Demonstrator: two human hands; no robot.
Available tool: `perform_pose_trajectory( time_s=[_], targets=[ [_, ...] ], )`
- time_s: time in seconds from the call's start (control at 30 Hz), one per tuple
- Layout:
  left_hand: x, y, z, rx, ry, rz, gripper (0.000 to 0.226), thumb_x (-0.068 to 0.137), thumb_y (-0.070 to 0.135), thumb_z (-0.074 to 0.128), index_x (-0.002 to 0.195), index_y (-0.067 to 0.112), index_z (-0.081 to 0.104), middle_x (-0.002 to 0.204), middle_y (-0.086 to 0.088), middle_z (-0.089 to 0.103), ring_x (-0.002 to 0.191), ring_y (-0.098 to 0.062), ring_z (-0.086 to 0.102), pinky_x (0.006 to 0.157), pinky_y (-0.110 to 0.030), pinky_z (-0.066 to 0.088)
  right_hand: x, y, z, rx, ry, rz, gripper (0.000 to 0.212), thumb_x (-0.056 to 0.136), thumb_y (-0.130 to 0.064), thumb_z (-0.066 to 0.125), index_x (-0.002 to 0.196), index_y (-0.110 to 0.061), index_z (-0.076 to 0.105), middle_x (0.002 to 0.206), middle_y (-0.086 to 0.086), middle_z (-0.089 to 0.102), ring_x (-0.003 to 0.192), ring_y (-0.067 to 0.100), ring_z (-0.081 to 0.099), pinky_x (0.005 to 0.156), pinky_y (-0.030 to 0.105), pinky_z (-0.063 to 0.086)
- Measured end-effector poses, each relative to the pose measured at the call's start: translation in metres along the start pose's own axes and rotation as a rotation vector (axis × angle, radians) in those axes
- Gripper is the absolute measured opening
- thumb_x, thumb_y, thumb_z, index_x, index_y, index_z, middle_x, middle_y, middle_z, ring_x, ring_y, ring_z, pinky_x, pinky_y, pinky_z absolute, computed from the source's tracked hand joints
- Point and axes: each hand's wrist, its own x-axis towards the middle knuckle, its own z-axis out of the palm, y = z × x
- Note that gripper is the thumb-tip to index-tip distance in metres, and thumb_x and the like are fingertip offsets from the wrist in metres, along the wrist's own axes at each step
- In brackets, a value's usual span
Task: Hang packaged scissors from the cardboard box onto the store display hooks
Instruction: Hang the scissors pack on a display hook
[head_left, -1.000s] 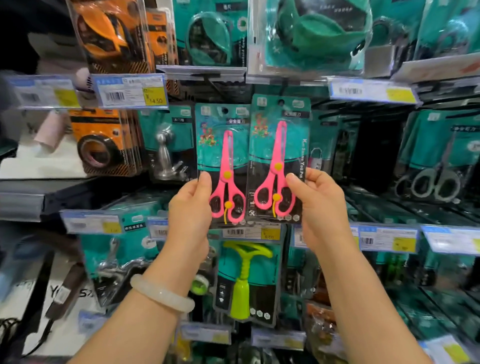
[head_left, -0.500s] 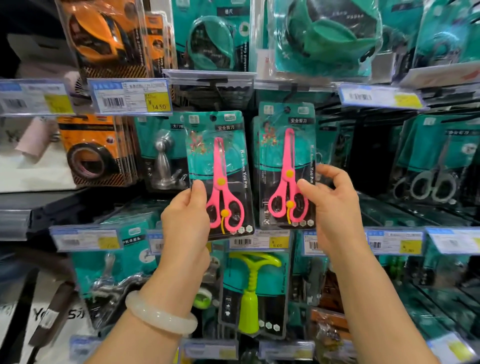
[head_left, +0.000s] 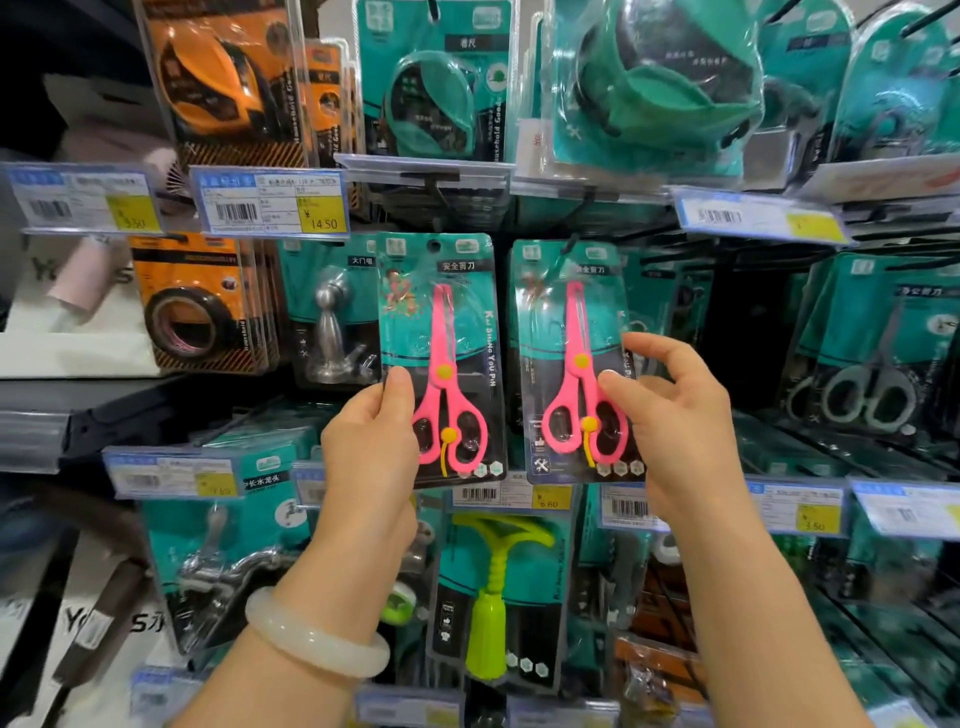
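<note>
Two teal blister packs of pink scissors face me in front of the display. My left hand pinches the lower left edge of the left pack, held upright with its hang hole free of any hook. My right hand holds the lower right of the right pack, thumb on its front. That pack's top sits at a black display hook, which passes by its hang hole. The cardboard box is out of view.
Packed hooks surround the spot: a metal door stopper to the left, orange tape packs beyond it, grey scissors to the right, a lime-handled tool below. Price-tag rails jut out above and below.
Both packs have risen and spread apart. The left pack moved left and straightened upright; the right pack's top has reached the black hook.
</note>
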Motion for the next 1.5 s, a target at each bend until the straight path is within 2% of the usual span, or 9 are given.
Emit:
perform_pose_trajectory(
  time_s=[0.23,0.43,0.53,0.63,0.77,0.83,0.97,1.27,1.5],
  targets=[
    [-0.003,0.001,0.001,-0.002,0.021,-0.031,0.031,0.093,0.043,0.053,0.101,0.017,0.067,0.104,-0.006,0.071,0.104,-0.028,0.064,0.098,-0.049,0.047,0.042,0.013,-0.001,-0.342,0.069,-0.053,0.022,0.085,-0.007,0.059,0.100,-0.020,0.049,0.096,0.013,0.063,0.052,0.015,0.058,0.044,0.023,0.041],
    [-0.011,0.000,0.005,0.034,0.013,-0.010,0.030,0.093,0.042,0.053,0.087,0.017,0.068,0.101,-0.006,0.071,0.100,-0.024,0.064,0.097,-0.050,0.047,0.059,0.023,0.015,-0.662,-0.057,0.047,0.024,0.089,-0.017,0.058,0.105,-0.015,0.041,0.083,0.001,0.051,0.072,0.021,0.051,0.067,0.029,0.040],
    [-0.015,0.000,0.009,0.042,-0.006,-0.010,0.031,0.094,0.042,0.052,0.094,0.016,0.068,0.101,-0.007,0.072,0.102,-0.025,0.064,0.097,-0.046,0.047,0.056,0.021,0.013,-0.815,-0.089,0.075,0.039,0.088,-0.030,0.061,0.119,-0.013,0.045,0.110,0.010,0.049,0.097,0.030,0.053,0.085,0.037,0.045],
    [-0.022,-0.003,0.016,0.024,-0.038,-0.001,0.033,0.095,0.039,0.050,0.088,0.012,0.066,0.098,-0.009,0.071,0.096,-0.024,0.063,0.092,-0.040,0.047,0.035,0.008,0.008,-0.595,-0.004,-0.109,0.028,0.090,-0.031,0.059,0.113,-0.015,0.054,0.110,0.003,0.056,0.101,0.022,0.056,0.089,0.033,0.045],
    [-0.036,-0.008,0.029,-0.022,-0.085,0.020,0.030,0.096,0.035,0.051,0.081,0.017,0.069,0.095,-0.016,0.072,0.091,-0.031,0.065,0.088,-0.046,0.050,-0.003,-0.004,0.015,-0.065,-0.236,-0.089,0.031,0.084,-0.030,0.067,0.107,-0.031,0.047,0.089,0.002,0.066,0.074,0.012,0.066,0.066,0.029,0.053],
    [-0.042,-0.010,0.035,-0.036,-0.118,0.049,0.032,0.096,0.035,0.050,0.080,0.015,0.069,0.095,-0.023,0.069,0.084,-0.031,0.063,0.085,-0.053,0.051,-0.010,0.001,0.017,-0.102,-0.172,-0.233,0.044,0.078,-0.023,0.074,0.105,-0.040,0.044,0.087,0.004,0.064,0.074,0.017,0.066,0.067,0.033,0.054],
    [-0.047,-0.013,0.043,-0.007,-0.148,0.137,0.032,0.097,0.030,0.049,0.083,0.007,0.065,0.095,-0.031,0.064,0.076,-0.026,0.057,0.081,-0.056,0.050,-0.009,0.008,0.010,-0.043,-0.071,-0.321,0.045,0.078,-0.008,0.073,0.100,-0.038,0.046,0.080,-0.008,0.055,0.065,-0.002,0.058,0.060,0.015,0.047],
    [-0.037,-0.007,0.056,0.178,-0.293,0.324,0.032,0.098,0.014,0.045,0.084,0.033,0.066,0.087,-0.010,0.072,0.085,-0.033,0.066,0.080,-0.048,0.055,0.006,0.004,-0.007,-0.095,-0.044,-0.291,0.039,0.080,-0.012,0.072,0.102,-0.035,0.049,0.087,0.004,0.062,0.075,0.016,0.066,0.064,0.034,0.057],
    [-0.032,-0.006,0.059,0.174,-0.270,0.338,0.031,0.098,0.014,0.047,0.082,0.033,0.066,0.090,-0.014,0.072,0.091,-0.041,0.063,0.082,-0.054,0.053,0.015,0.001,-0.004,-0.163,-0.046,-0.293,0.038,0.080,-0.013,0.072,0.108,-0.026,0.050,0.079,-0.006,0.056,0.062,0.000,0.055,0.062,0.031,0.053]
  ],
)
